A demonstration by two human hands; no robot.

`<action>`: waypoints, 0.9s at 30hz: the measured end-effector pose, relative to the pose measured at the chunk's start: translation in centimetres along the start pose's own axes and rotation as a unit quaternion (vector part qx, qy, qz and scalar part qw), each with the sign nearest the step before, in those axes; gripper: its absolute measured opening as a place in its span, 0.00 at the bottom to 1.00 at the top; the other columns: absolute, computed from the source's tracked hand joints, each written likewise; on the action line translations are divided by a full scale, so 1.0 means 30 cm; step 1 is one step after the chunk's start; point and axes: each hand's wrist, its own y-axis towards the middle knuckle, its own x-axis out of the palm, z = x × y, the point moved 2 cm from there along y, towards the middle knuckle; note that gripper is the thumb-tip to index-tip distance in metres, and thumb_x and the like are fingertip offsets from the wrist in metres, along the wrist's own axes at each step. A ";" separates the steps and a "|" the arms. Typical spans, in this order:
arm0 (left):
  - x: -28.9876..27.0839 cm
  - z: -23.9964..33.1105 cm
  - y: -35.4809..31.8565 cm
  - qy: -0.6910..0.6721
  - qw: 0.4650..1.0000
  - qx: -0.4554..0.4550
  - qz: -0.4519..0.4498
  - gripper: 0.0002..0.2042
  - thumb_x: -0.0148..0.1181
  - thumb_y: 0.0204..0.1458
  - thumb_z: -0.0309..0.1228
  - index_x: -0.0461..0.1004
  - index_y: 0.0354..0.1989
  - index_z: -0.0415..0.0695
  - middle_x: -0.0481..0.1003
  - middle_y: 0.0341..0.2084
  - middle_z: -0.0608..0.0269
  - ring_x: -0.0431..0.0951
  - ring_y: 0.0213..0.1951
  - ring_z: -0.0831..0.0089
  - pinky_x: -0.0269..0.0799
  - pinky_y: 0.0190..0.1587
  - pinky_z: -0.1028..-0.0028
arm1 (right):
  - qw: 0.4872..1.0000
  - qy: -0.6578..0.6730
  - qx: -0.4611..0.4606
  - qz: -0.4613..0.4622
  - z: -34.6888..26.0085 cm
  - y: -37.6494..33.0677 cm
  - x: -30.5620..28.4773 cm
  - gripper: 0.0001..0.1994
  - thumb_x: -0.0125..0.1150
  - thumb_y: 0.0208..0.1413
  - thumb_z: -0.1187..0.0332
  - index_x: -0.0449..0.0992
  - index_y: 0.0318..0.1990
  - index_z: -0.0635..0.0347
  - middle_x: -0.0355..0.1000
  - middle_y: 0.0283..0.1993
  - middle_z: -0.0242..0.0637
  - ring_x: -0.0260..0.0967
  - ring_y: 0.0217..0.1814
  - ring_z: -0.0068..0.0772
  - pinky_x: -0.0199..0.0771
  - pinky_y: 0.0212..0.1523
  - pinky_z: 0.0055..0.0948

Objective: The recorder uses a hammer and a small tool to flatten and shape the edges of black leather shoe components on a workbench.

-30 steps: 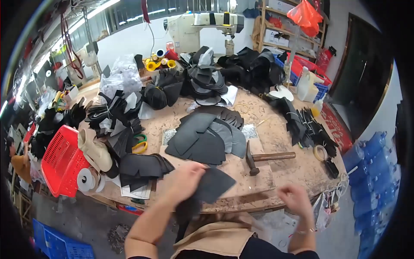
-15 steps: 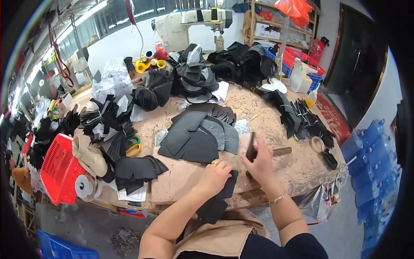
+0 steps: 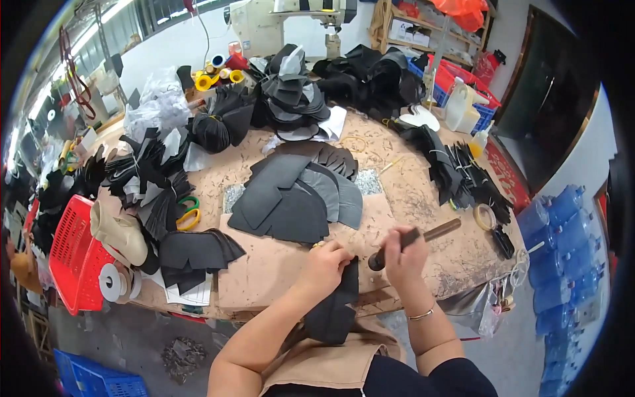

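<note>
My left hand (image 3: 324,268) pinches the upper edge of a black leather-like piece (image 3: 335,308) at the table's front edge. That piece hangs down over the tan apron (image 3: 317,367) on my lap. My right hand (image 3: 405,259) is closed around a hammer, its dark round head (image 3: 376,261) close to the black piece and its wooden handle (image 3: 442,230) sticking out to the right. A short dark bar (image 3: 410,237) also shows at the right fingers; its kind is unclear. Just beyond my left hand lies a fanned stack of black cut pieces (image 3: 281,202).
More black pieces (image 3: 198,255), a red basket (image 3: 76,255), a cream boot form (image 3: 119,231) and scissors (image 3: 189,217) are at the left. Black bundles (image 3: 291,106) line the back below a sewing machine (image 3: 251,30). A tape roll (image 3: 485,217) lies right; blue bottles (image 3: 562,264) stand beyond.
My right hand has closed around the hammer and lifted it, its handle swinging up slightly. The dark bar has turned with the hand. My left hand keeps hold of the black piece.
</note>
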 end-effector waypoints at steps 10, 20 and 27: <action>-0.015 0.041 -0.020 0.246 0.955 0.150 -0.072 0.12 0.53 0.45 0.25 0.76 0.39 0.43 0.73 0.37 0.62 0.73 0.41 0.61 0.70 0.47 0.65 | 0.992 -0.063 -0.109 -0.033 -0.040 0.063 0.030 0.03 0.60 0.54 0.71 0.73 0.31 0.58 0.72 0.25 0.38 0.65 0.24 0.46 0.63 0.32 0.39; 0.001 0.041 -0.026 0.272 0.945 0.167 -0.078 0.13 0.53 0.45 0.26 0.75 0.41 0.45 0.72 0.37 0.63 0.73 0.42 0.62 0.69 0.47 0.65 | 0.981 -0.056 -0.179 -0.042 -0.028 0.045 0.105 0.04 0.61 0.51 0.73 0.71 0.29 0.58 0.71 0.24 0.34 0.69 0.25 0.41 0.65 0.34 0.36; -0.012 0.017 -0.024 0.229 0.961 0.146 -0.057 0.12 0.55 0.45 0.25 0.76 0.40 0.45 0.73 0.39 0.63 0.73 0.42 0.60 0.69 0.48 0.63 | 0.975 -0.049 -0.200 -0.080 -0.054 0.075 0.074 0.04 0.61 0.52 0.73 0.71 0.29 0.57 0.72 0.25 0.34 0.68 0.25 0.43 0.65 0.34 0.37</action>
